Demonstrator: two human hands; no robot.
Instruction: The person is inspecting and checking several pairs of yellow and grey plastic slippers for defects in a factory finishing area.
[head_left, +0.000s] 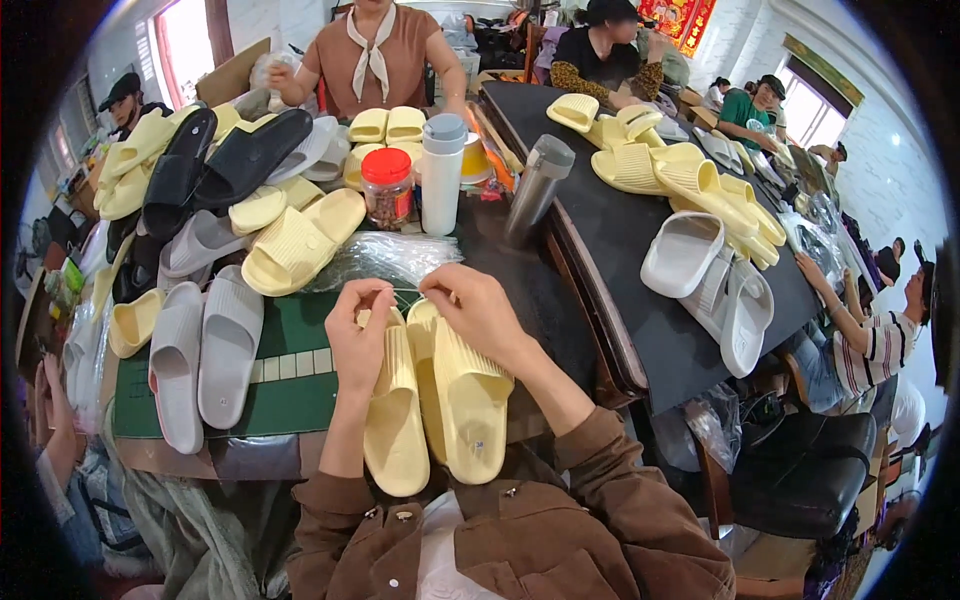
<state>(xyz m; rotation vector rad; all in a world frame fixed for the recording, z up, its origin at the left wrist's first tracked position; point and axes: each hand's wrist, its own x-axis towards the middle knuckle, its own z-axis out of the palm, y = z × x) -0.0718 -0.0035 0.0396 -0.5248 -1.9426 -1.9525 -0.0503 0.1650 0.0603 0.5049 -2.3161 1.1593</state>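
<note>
Yellow slippers (473,405) upright at 6 o'clock from the fingers, long axes roughly 12–6. Left hand (357,332) at their 11, right hand (482,318) at 1. Fingertips pinched closed; contents unclear.

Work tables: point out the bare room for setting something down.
The black tabletop has a bare stretch between the steel flask and the right-hand grey slippers. The green mat has a smaller patch between the left-hand grey pair and the left hand. The back left is crowded with piled black slippers and yellow ones.
</note>
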